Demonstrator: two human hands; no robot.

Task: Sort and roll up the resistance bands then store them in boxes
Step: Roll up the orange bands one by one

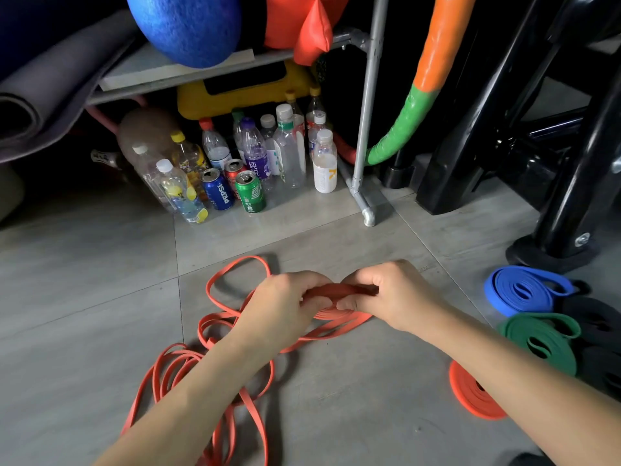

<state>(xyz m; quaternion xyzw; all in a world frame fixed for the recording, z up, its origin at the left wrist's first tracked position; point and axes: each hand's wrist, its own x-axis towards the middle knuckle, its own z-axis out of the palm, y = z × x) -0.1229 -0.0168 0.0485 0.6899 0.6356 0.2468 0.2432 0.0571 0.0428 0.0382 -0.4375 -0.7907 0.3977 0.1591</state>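
A long orange resistance band (215, 331) lies in loose tangled loops on the grey tiled floor. My left hand (282, 304) and my right hand (393, 294) both grip a partly wound coil of this band (339, 292) between them, just above the floor. On the right lie rolled bands: a blue one (517, 290), a green one (537, 338), an orange one (470, 391) partly under my right forearm, and black ones (598, 321). No box is in view.
Several plastic bottles and drink cans (248, 166) stand under a metal rack (364, 129) at the back. A black machine frame (554, 196) stands at the right. A rolled grey mat (50, 95), a blue ball (188, 25) and an orange-green hoop (413, 105) are behind.
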